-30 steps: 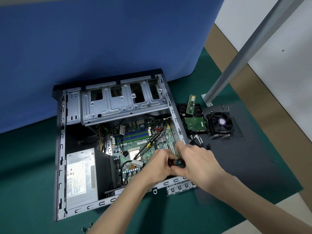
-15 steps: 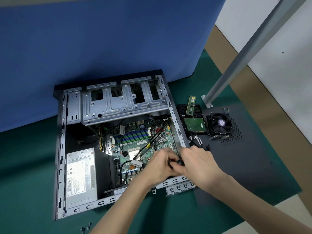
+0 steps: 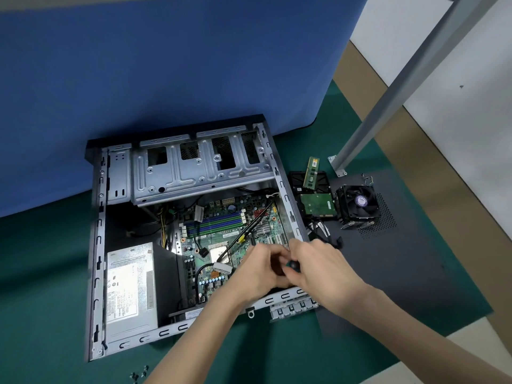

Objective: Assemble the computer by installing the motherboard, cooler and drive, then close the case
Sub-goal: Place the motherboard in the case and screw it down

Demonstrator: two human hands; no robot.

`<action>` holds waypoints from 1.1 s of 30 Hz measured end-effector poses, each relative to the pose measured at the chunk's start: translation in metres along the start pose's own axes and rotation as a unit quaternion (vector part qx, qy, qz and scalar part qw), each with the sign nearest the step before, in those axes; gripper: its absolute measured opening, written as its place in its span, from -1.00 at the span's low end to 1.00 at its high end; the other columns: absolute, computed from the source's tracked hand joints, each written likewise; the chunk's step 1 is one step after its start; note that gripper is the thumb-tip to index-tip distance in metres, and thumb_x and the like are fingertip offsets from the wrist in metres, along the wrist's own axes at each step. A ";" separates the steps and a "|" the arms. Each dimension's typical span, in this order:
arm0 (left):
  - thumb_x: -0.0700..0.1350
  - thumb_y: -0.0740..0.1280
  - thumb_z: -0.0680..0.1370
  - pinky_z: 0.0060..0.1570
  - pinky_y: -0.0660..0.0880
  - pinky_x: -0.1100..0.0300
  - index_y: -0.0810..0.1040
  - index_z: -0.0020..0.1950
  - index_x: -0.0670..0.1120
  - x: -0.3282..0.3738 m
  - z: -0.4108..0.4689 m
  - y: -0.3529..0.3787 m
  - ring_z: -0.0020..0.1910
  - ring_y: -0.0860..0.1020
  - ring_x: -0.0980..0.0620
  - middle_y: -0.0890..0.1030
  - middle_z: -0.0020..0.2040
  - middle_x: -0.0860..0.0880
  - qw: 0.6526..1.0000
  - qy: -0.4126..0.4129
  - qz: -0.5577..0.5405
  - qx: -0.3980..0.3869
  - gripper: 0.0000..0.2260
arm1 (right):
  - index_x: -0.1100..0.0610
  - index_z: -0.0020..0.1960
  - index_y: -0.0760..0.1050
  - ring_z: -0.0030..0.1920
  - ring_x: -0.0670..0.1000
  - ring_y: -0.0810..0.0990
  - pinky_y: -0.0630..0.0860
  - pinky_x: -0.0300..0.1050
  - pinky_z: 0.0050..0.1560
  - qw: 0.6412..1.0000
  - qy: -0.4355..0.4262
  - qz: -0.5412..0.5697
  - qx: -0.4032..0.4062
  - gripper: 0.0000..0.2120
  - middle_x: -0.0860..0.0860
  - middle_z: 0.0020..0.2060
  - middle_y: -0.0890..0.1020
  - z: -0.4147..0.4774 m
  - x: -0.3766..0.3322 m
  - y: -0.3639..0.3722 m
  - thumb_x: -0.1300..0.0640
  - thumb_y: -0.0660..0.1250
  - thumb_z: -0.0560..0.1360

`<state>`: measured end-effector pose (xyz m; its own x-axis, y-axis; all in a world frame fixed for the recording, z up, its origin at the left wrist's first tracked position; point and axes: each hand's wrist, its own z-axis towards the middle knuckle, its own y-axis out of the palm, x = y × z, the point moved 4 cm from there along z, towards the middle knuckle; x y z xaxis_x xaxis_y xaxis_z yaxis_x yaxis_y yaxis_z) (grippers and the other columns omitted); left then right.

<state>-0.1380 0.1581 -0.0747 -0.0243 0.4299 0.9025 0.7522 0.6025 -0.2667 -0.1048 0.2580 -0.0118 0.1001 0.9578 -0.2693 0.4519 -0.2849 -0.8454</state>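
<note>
Holding both hands together over the near right corner of an open desktop case (image 3: 166,332), a person works above the motherboard (image 3: 221,228) — already lying flat inside the case, right of the grey power supply (image 3: 128,284) and nearer the camera than the bare metal drive cage (image 3: 199,167). The right hand (image 3: 324,270) has its fingers curled round the dark handle of a screwdriver (image 3: 293,265); the shaft and tip are hidden behind the hands. The left hand (image 3: 257,270) sits just beside it, fingers bent inward toward the tool, though whether they actually pinch it cannot be told. Black cables cross the board's green surface.

The cooler (image 3: 358,203) and the drive (image 3: 317,205) remain outside the case — the cooler stands fan-up on the dark side panel (image 3: 401,259) lying flat to the right, and the drive lies circuit board up between the cooler and the case wall. A memory stick (image 3: 312,173) rests on a black bracket just beyond the drive, and a loose bundle of cables (image 3: 321,227) lies near the right hand. The case sits on a green mat (image 3: 41,273) before a blue screen (image 3: 166,65), with a slanted grey metal post (image 3: 401,87) at right and a few small screws (image 3: 138,376) at the mat's near edge.
</note>
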 end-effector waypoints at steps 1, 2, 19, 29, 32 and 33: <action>-0.25 0.51 0.32 -0.21 0.39 0.32 0.54 -0.29 0.08 0.000 0.000 0.001 -0.29 0.47 0.27 0.53 -0.32 0.23 1.000 0.002 0.010 0.000 -0.75 | 0.07 -0.11 0.23 -0.20 0.12 0.46 0.27 -0.09 -0.24 1.000 0.011 -0.002 0.002 -0.78 -0.08 -0.34 0.32 0.000 0.001 0.000 -0.02 0.21 0.58; -0.22 0.52 0.32 -0.15 0.43 0.23 0.57 -0.26 0.03 0.001 0.000 0.002 -0.22 0.49 0.17 0.55 -0.24 0.16 1.000 0.002 0.016 0.000 -0.81 | 0.08 -0.13 0.25 -0.22 0.10 0.42 0.26 -0.08 -0.23 1.000 0.022 -0.012 0.005 -0.75 -0.08 -0.36 0.29 0.001 0.001 -0.001 -0.06 0.20 0.58; -0.19 0.54 0.30 -0.09 0.44 0.12 0.64 -0.20 -0.03 0.006 -0.002 0.000 -0.21 0.50 0.07 0.59 -0.21 -0.02 1.000 -0.010 -0.001 0.005 -0.85 | 0.06 -0.25 0.24 -0.24 0.09 0.38 0.28 -0.08 -0.24 1.000 0.017 0.022 0.012 -0.71 -0.08 -0.35 0.32 0.007 0.001 -0.005 -0.01 0.25 0.55; -0.19 0.54 0.30 -0.12 0.44 0.18 0.63 -0.20 -0.09 0.006 -0.003 -0.002 -0.25 0.48 0.13 0.62 -0.26 0.00 1.000 -0.022 -0.007 0.006 -0.86 | 0.07 -0.16 0.28 -0.27 0.07 0.40 0.27 -0.09 -0.25 1.000 0.010 0.027 0.013 -0.76 -0.10 -0.37 0.34 0.007 -0.001 -0.007 -0.03 0.27 0.54; -0.26 0.50 0.34 -0.22 0.38 0.32 0.58 -0.29 0.03 0.005 -0.003 -0.004 -0.35 0.44 0.29 0.57 -0.39 0.19 1.000 -0.020 0.011 0.004 -0.79 | 0.05 -0.06 0.29 -0.19 0.10 0.47 0.29 -0.08 -0.22 1.000 -0.009 0.007 0.007 -0.76 -0.06 -0.26 0.44 0.008 -0.003 -0.006 -0.07 0.30 0.53; -0.29 0.50 0.34 -0.25 0.35 0.39 0.55 -0.32 0.07 0.006 -0.002 -0.004 -0.39 0.43 0.33 0.54 -0.43 0.24 1.000 -0.021 0.017 0.001 -0.73 | 0.07 -0.02 0.34 -0.14 0.12 0.52 0.32 -0.08 -0.21 1.000 -0.014 -0.003 -0.005 -0.78 -0.03 -0.20 0.49 0.008 -0.004 -0.005 -0.05 0.29 0.54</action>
<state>-0.1400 0.1565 -0.0675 -0.0272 0.4775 0.8782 0.7516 0.5890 -0.2970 -0.1146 0.2555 -0.0104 0.0730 0.9584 -0.2761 0.4604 -0.2779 -0.8431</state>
